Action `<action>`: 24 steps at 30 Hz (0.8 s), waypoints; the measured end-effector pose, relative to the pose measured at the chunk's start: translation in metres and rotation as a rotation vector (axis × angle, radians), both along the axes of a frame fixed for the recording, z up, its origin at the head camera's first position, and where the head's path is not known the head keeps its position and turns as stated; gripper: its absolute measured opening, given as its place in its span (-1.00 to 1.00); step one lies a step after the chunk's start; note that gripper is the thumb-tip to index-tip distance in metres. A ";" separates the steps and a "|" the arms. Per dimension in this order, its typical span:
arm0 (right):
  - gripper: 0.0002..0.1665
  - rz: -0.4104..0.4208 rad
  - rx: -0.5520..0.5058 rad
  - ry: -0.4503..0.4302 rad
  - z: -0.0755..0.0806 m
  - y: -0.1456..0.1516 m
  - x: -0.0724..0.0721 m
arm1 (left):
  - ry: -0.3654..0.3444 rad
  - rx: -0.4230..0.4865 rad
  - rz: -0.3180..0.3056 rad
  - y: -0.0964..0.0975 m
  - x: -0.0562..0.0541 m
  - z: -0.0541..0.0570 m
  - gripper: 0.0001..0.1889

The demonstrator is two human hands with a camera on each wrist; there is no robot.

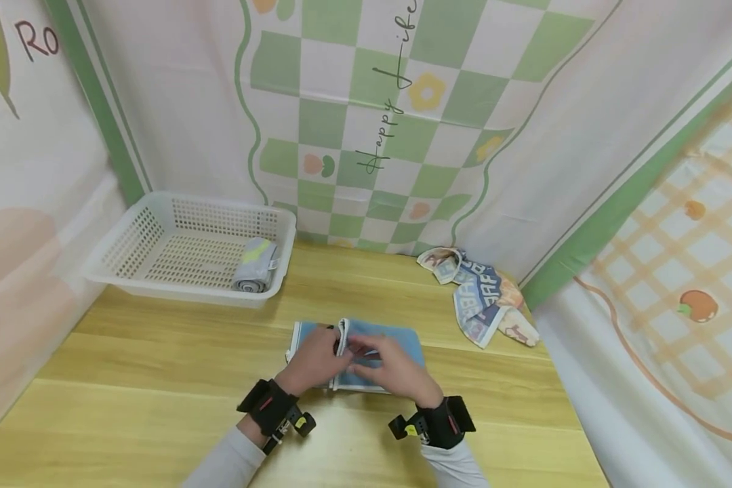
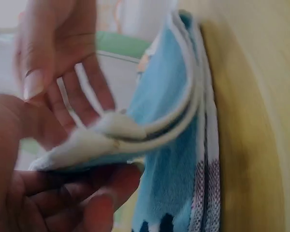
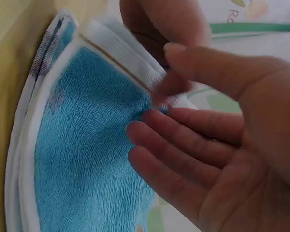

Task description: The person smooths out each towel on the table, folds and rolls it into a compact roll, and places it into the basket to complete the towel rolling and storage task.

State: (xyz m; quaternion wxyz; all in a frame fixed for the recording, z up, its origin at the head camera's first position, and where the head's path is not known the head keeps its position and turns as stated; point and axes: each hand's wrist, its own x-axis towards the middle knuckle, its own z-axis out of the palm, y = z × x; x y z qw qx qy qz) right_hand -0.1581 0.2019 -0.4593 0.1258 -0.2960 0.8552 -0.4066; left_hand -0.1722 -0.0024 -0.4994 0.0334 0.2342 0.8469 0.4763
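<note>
A blue towel with white edging (image 1: pixel 407 342) lies folded on the wooden table in front of me, part of it raised. My left hand (image 1: pixel 314 359) pinches the raised white edge between thumb and fingers, as the left wrist view shows with the towel (image 2: pixel 166 92) drooping from the grip. Opposite it, my right hand (image 1: pixel 396 366) has its palm turned toward the towel and its fingers nearly straight. In the right wrist view, the fingertips (image 3: pixel 137 157) of that hand are right at the blue cloth (image 3: pixel 87 125), close beside the left hand's fingers.
At the back left stands a white perforated plastic basket (image 1: pixel 186 293). A rolled grey towel with yellow marks (image 1: pixel 256 263) lies inside it. To the back right, a crumpled printed cloth (image 1: pixel 478 295) rests near the table edge. Patterned curtains (image 1: pixel 366 122) hang behind and beside the table (image 1: pixel 177 359).
</note>
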 end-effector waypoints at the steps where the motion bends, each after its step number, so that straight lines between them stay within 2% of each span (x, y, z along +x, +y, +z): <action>1: -0.42 -0.005 -0.002 -0.007 -0.002 0.004 -0.001 | -0.027 0.027 -0.013 -0.002 -0.001 -0.001 -0.76; 3: -0.44 -0.061 0.000 0.004 -0.008 0.014 -0.004 | -0.076 0.086 -0.037 -0.005 -0.002 -0.001 -0.85; 5: -0.48 -0.160 0.027 0.051 -0.015 0.026 -0.006 | -0.107 0.140 -0.050 -0.009 -0.002 0.001 -0.85; 8: -0.54 -0.330 0.110 0.141 -0.023 0.041 -0.009 | -0.106 0.172 -0.019 -0.016 0.000 0.006 -0.77; 11: -0.53 -0.426 0.202 0.177 -0.031 0.048 -0.011 | -0.082 0.172 0.035 -0.025 0.005 0.011 -0.79; 14: -0.51 -0.445 0.237 0.158 -0.036 0.047 -0.010 | -0.080 0.164 0.098 -0.032 0.010 0.011 -0.89; 19: -0.52 -0.415 0.226 0.212 -0.039 0.039 -0.010 | -0.110 0.113 0.246 -0.041 0.018 0.004 -0.93; 21: -0.54 -0.369 0.229 0.251 -0.040 0.036 -0.010 | -0.115 0.048 0.322 -0.045 0.022 0.000 -0.79; 24: -0.55 -0.287 0.248 0.260 -0.040 0.031 -0.009 | -0.102 -0.055 0.413 -0.051 0.028 -0.007 -0.59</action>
